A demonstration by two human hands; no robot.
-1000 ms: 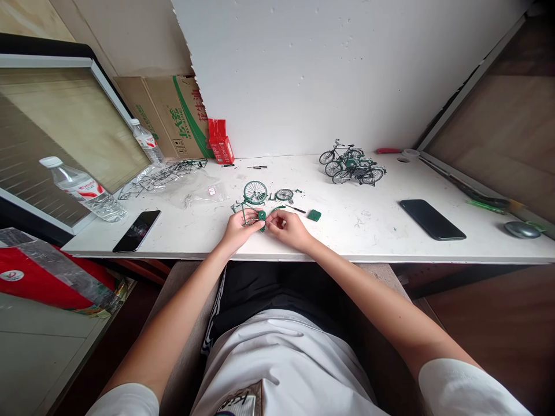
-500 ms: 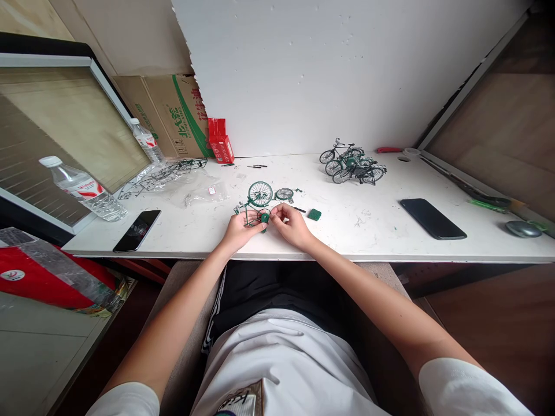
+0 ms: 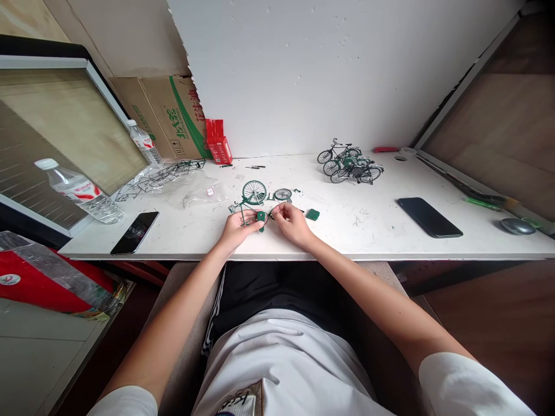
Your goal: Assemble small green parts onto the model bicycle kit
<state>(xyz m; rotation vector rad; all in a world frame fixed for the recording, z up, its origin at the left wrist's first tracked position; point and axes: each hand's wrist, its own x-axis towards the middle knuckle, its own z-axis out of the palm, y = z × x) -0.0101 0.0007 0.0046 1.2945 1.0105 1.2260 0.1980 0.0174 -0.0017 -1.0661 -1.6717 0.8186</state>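
A small green model bicycle frame [image 3: 250,209] with one spoked wheel [image 3: 254,192] rests near the front of the white table [image 3: 355,231]. My left hand [image 3: 237,227] is closed on the frame, fingers pinching its lower part by a green chain guard piece [image 3: 261,216]. My right hand [image 3: 293,222] is closed in a pinch on a tiny part I cannot make out, just right of the frame. A second loose wheel [image 3: 283,194] and a green square piece [image 3: 313,214] lie close by.
Finished model bicycles [image 3: 350,166] stand at the back right. A black phone [image 3: 429,217] lies to the right, another phone [image 3: 134,231] at the left. Water bottles [image 3: 80,192], plastic bags with parts [image 3: 173,179], a red box [image 3: 219,144] and a cardboard box [image 3: 169,115] sit at the left.
My right hand has pulled slightly away from the frame to the right, still pinched. The wheel and frame have tilted a little. My left hand stays on the frame.
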